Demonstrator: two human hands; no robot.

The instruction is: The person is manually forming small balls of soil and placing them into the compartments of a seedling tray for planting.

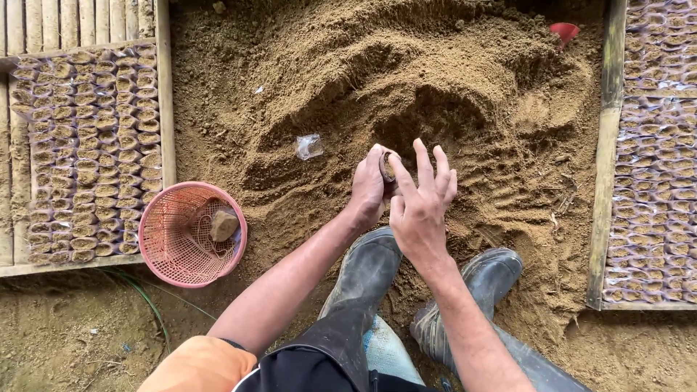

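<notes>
Sandy soil heap (435, 80), small filled bag (387, 166) gripped in left hand (369, 190) fingers (375, 156)

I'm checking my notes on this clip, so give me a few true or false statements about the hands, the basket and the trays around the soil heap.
1. The left hand grips a small soil-filled plastic bag. True.
2. The right hand is clenched in a fist. False: its fingers are spread open beside the bag.
3. The round pink plastic mesh basket holds a brownish lump. True.
4. The basket sits on top of the brown soil heap. False: it lies at the heap's left edge, beside the wooden-framed tray of filled bags.
5. The person is barefoot. False: dark rubber boots are worn.
</notes>
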